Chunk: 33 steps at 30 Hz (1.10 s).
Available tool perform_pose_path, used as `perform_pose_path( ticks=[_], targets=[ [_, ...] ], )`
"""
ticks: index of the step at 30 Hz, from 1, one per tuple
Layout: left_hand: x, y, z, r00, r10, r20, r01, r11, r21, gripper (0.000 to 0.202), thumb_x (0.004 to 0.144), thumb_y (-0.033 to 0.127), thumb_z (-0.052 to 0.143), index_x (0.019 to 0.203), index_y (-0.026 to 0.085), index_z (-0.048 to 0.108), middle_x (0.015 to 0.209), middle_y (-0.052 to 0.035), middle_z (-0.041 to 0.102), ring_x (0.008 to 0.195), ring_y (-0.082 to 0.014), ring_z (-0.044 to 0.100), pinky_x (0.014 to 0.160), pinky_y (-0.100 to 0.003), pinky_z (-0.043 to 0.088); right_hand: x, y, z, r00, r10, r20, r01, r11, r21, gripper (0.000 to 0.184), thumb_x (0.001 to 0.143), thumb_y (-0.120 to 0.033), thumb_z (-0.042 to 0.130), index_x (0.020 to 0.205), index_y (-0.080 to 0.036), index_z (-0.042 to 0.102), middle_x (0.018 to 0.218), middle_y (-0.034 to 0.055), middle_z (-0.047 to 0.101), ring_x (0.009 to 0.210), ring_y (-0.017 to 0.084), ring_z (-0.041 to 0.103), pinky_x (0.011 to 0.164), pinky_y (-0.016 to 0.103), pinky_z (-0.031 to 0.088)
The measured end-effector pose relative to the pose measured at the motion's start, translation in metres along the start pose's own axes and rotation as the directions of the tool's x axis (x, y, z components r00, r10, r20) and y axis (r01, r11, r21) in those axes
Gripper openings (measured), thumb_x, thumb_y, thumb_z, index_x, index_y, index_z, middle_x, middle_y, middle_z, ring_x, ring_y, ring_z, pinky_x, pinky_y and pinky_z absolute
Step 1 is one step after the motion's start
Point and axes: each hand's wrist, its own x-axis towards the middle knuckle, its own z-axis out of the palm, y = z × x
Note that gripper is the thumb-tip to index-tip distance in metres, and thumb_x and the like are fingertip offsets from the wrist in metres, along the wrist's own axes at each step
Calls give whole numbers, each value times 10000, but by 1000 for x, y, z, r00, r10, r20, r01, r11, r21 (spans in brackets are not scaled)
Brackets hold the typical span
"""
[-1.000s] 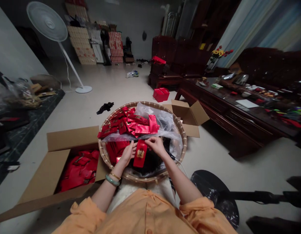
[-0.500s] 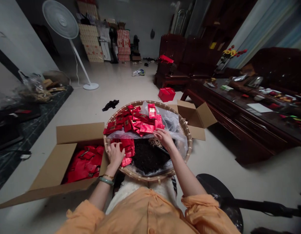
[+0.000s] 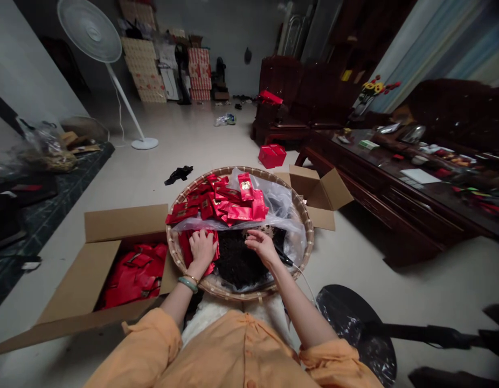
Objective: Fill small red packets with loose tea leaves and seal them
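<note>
In the head view, my left hand [image 3: 202,249] rests over the stacked flat red packets [image 3: 186,247] at the left of the round woven basket [image 3: 173,253]. Its fingers are spread across the packets, and none is lifted. My right hand [image 3: 263,248] hovers over the heap of dark loose leaves [image 3: 239,264], thumb apart from the slightly bent fingers, with nothing visible between them. Filled red packets [image 3: 237,212] lie piled on clear plastic [image 3: 278,196] along the basket's far side. A slim dark tool [image 3: 284,257] with a white cord lies by my right wrist, partly hidden.
To the left stands an open carton [image 3: 94,269] with red packets inside. Another open carton [image 3: 320,194] sits beyond the basket at right, near a long dark wood table [image 3: 362,183]. A white fan [image 3: 126,102] stands farther left; a black round base [image 3: 354,323] is at lower right.
My right hand has drawn back from the filled packets to above the dark leaves. My left hand has shifted right and farther onto the stacked packets. The view has shifted slightly.
</note>
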Motion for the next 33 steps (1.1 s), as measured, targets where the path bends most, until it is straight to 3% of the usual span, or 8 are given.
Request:
perform_pose_path(
  ticks=[8,13,16,21,24,27,30,33],
  targets=[
    [0,-10,-11,991,60,-120,-70,995,-75,314,896,326,384,855,173,655,896,-114,607,889,-264,478,744,-380,304,-14,12,6,1000,4,8,-3,996,-84,444,474,-225,766,896,-167,643,700,-12,626,602,113,586,659,278,486],
    [-1,-7,-37,979,86,-186,-124,971,-205,326,922,305,338,950,142,619,912,-116,637,859,-232,535,749,-352,314,-16,11,22,989,-97,114,121,967,-225,277,638,-287,657,894,-181,649,775,25,670,681,152,631,705,318,507],
    [0,-6,-44,988,100,-115,-123,969,-213,306,921,291,345,943,143,611,901,-105,635,841,-220,551,750,-335,332,-18,13,30,963,-170,207,230,921,-315,234,673,-257,624,896,-193,658,898,44,690,820,175,644,808,340,495],
    [-4,-8,-24,978,195,72,-187,976,-113,358,790,340,586,1112,183,582,1040,-111,591,916,-258,511,733,-332,366,-22,27,32,954,-174,246,271,852,-448,222,707,-205,585,914,-188,662,940,52,693,853,180,643,821,345,499],
    [-6,-6,-9,975,212,60,-201,968,-147,317,781,246,590,1096,228,610,1100,-109,578,967,-264,487,757,-350,371,-24,34,30,954,-180,238,280,817,-504,226,714,-183,572,920,-189,664,931,48,693,835,177,642,812,342,503],
    [-5,-3,-9,975,220,-10,-216,943,-253,222,843,223,490,974,228,670,1017,-105,634,953,-259,496,793,-386,368,-27,31,27,945,-237,226,323,776,-541,225,743,-182,546,934,-206,663,920,42,687,819,174,639,795,336,509],
    [-3,1,-25,955,270,-126,-298,878,-375,249,874,233,442,966,207,671,944,-101,670,945,-244,520,839,-403,366,-33,15,28,886,-413,212,453,667,-591,320,787,-188,513,1089,-221,613,1054,72,638,958,194,600,851,355,489],
    [-2,7,-45,915,349,-204,-404,766,-500,245,874,240,443,961,200,668,921,-87,677,963,-224,540,889,-393,369,-37,-6,33,768,-585,260,595,501,-629,463,807,-200,521,1268,-235,491,1249,97,527,1158,221,480,973,401,408]
  ],
)
